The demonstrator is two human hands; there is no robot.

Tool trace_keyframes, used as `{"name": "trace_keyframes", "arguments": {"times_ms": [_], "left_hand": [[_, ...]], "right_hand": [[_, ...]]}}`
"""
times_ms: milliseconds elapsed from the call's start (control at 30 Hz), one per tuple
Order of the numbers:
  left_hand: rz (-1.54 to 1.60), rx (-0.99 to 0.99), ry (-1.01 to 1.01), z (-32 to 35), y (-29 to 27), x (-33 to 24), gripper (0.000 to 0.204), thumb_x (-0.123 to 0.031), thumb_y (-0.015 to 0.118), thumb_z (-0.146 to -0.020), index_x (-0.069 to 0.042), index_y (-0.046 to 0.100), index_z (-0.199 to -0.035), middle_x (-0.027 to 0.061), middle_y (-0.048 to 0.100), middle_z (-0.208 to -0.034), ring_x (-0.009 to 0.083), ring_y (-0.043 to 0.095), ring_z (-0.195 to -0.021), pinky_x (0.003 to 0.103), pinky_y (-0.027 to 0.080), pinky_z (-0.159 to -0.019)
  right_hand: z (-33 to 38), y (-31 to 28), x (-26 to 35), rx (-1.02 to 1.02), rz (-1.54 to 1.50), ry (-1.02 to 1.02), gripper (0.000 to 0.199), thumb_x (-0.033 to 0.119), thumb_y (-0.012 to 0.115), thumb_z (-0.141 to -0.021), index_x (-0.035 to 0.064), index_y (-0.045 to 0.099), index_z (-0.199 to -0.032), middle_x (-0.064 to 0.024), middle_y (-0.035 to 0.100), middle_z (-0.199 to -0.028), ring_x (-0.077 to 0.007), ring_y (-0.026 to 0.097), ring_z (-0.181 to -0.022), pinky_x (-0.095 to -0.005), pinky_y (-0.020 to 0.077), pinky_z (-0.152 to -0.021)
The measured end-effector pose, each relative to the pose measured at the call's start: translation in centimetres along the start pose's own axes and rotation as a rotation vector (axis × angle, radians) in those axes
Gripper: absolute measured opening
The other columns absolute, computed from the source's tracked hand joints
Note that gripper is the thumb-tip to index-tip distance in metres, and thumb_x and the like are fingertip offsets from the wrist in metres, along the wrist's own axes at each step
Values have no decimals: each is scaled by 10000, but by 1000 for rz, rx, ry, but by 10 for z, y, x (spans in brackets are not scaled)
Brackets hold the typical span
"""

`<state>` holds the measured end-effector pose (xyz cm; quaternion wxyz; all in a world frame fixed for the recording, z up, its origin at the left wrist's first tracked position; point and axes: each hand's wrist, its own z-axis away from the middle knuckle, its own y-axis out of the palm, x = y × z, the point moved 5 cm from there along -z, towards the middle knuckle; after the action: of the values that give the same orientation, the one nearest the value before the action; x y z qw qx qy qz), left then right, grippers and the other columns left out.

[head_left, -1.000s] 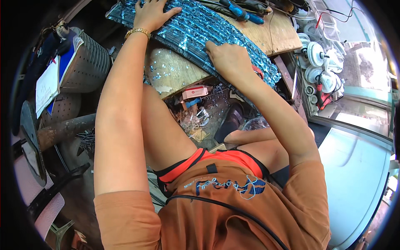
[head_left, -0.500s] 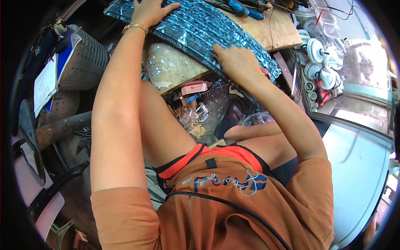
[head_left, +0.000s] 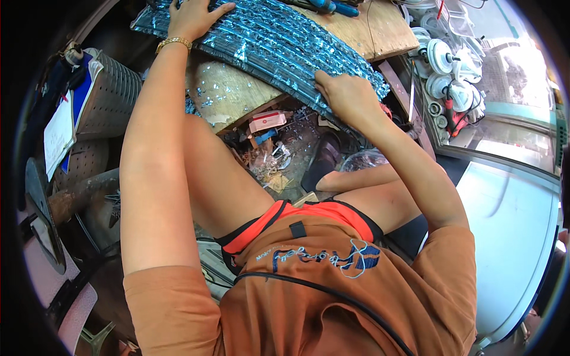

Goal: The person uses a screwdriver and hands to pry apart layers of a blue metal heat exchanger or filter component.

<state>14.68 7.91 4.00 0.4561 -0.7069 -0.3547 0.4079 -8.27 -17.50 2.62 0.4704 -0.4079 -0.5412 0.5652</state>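
A long, shiny blue ribbed panel (head_left: 279, 44) with a crinkled, foil-like surface lies across a wooden board (head_left: 231, 92). My left hand (head_left: 195, 16) rests on its far left part, fingers spread and thumb stretched out; the fingertips are cut off by the top of the picture. My right hand (head_left: 347, 98) is closed at the panel's near edge, toward its right end. Its curled fingers hide what they hold, if anything. A small red part (head_left: 386, 111) shows beside the right wrist.
Blue flakes lie on the board. Below it are a red-and-white box (head_left: 268, 121) and scraps on the floor. White round parts (head_left: 440, 56) and a red-handled tool (head_left: 456, 120) sit at right. A perforated grey bin (head_left: 113, 98) stands left; a blue-handled tool (head_left: 344, 8) lies at top.
My right hand has moved right along the panel's near edge. The left hand stays on the panel. The whole view has shifted slightly, with the board and panel now further left.
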Motion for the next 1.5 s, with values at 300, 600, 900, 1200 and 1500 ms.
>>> {"name": "trace_keyframes", "arguments": {"times_ms": [300, 600, 900, 1200, 1500], "left_hand": [[1, 1, 15, -10, 21, -19, 669, -497, 713, -929, -162, 560, -1488, 100, 450, -1621, 331, 403, -1509, 560, 262, -1244], [-7, -369, 180, 4, 14, -14, 600, -474, 731, -941, -286, 569, -1487, 48, 448, -1618, 319, 333, -1559, 831, 177, -1134], [167, -435, 210, 163, -127, -53, 378, -147, 737, -939, -108, 727, -1315, 132, 633, -1413, 319, 558, -1362, 458, 415, -1146], [850, -191, -810, 540, 3, 84, 323, -183, 596, -1063, 15, 639, -1315, 124, 684, -1283, 224, 645, -1148, 382, 516, -970], [1565, 71, -1477, 655, 99, 15, 323, -204, 583, -1073, -8, 645, -1322, 101, 719, -1238, 195, 688, -1091, 338, 567, -897]], "right_hand": [[27, -33, -58, -100, -467, 190, 280, 250, 534, -1071, 27, 626, -1212, -249, 732, -968, -394, 739, -884, -528, 557, -687], [114, 17, -66, -83, -2071, 401, 549, 445, 541, -1103, 216, 385, -1577, -76, 595, -869, -247, 656, -689, -395, 586, -660], [137, 30, -40, -105, -2122, 298, 444, 352, 529, -1123, 44, 504, -1443, -94, 645, -1008, -231, 712, -855, -437, 637, -824], [146, 37, 8, 23, -2222, 190, 386, 391, 540, -1119, 97, 535, -1370, -35, 528, -818, -116, 512, -551, -271, 441, -479], [168, 17, 14, -98, -2145, 108, 351, 280, 581, -1106, 76, 517, -1384, -26, 535, -876, -121, 509, -572, -272, 432, -493]]}}
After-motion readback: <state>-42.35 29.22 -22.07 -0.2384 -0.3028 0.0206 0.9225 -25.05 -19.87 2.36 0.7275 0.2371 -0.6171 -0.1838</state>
